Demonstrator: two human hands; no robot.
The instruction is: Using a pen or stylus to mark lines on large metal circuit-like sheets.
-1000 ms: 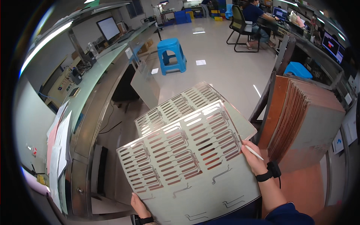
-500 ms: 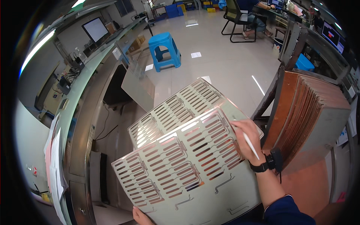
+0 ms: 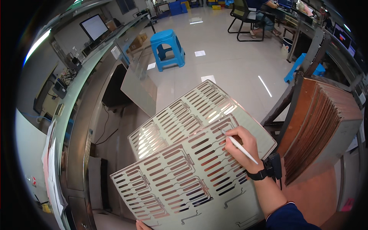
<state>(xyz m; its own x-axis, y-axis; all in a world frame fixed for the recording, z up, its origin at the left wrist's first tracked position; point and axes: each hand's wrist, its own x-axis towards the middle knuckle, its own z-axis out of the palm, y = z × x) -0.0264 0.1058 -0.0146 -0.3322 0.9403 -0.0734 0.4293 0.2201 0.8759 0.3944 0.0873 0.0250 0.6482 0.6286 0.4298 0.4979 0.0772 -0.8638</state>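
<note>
A large pale panel (image 3: 180, 174) with rows of copper-coloured traces, like a circuit board panel, lies tilted in front of me. My right hand (image 3: 243, 146) rests over its upper right part, closed round a slim white pen-like tool (image 3: 245, 151). The tool's tip is at the traces near the top edge; whether it touches them I cannot tell. My left hand (image 3: 142, 225) grips the panel's lower left edge, mostly cut off by the frame. Beyond the front panel, partly covered by it, lies a second similar panel (image 3: 184, 111).
On the right, a thick row of upright panels (image 3: 326, 122) stands against a metal frame. A blue stool (image 3: 167, 50) is on the floor ahead. Along the left runs a long bench (image 3: 86, 73) with a monitor (image 3: 94, 27). A person sits on a chair (image 3: 240, 17) at the far right.
My right hand has moved left and inward from the panel's right edge, and the white tool now points its tip at the traces. The left hand has slipped slightly lower in the view.
</note>
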